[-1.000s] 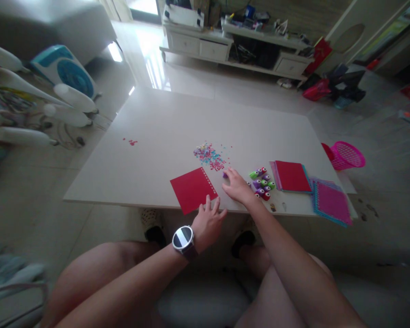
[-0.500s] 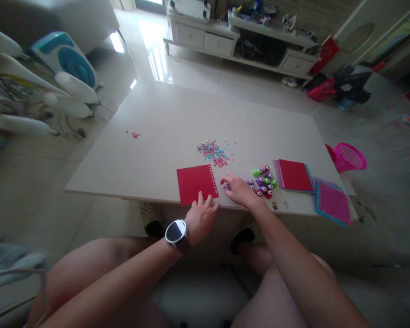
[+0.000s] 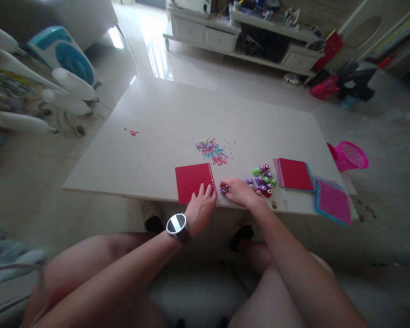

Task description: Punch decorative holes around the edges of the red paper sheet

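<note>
My left hand point(image 3: 200, 207) lies with fingers spread over the lower right part of a red paper sheet point(image 3: 192, 180), its wrist wearing a round watch. A row of small holes runs down the sheet's right edge. Just right of that edge, my right hand point(image 3: 241, 193) has its fingers closed round a small purple craft punch point(image 3: 224, 189) at table level. Part of the punch is hidden by the fingers. Beside this hand stands a cluster of similar punches point(image 3: 263, 180) in purple, green and red. Beyond the sheet lies a pile of tiny pink, blue and pale paper bits point(image 3: 212, 151).
A red-topped paper stack point(image 3: 295, 174) and holed pink and blue sheets point(image 3: 333, 202) lie on the table's point(image 3: 150, 118) right. Red scraps point(image 3: 133, 133) are at the left. Two small items lie near the front edge. A pink basket point(image 3: 351, 156) stands beyond the right side.
My right fingers have closed round the purple punch, which now shows more clearly at the fingertips. My left hand has shifted slightly upward on the red sheet.
</note>
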